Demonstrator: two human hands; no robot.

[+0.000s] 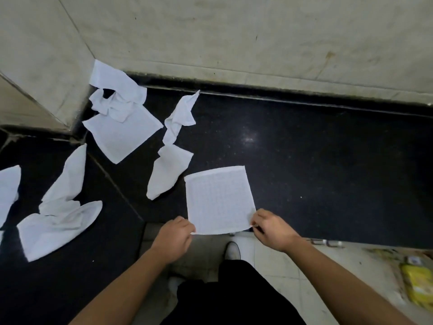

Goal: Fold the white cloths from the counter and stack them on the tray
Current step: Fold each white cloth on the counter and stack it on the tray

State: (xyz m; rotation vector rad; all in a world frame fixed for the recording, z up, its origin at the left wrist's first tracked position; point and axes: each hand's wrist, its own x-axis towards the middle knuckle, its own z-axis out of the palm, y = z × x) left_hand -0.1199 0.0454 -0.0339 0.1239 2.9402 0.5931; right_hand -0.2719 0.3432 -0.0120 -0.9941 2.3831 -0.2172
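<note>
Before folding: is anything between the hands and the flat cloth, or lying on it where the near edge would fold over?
Nothing visible. The left hand and right hand pinch the near corners of the flat cloth, whose top is bare. A crumpled cloth lies beside its far left corner, not on it.

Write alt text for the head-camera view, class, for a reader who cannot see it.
The left hand and right hand pinch the near corners of a flat white cloth on a black counter. Several crumpled white cloths lie to its left.
</note>
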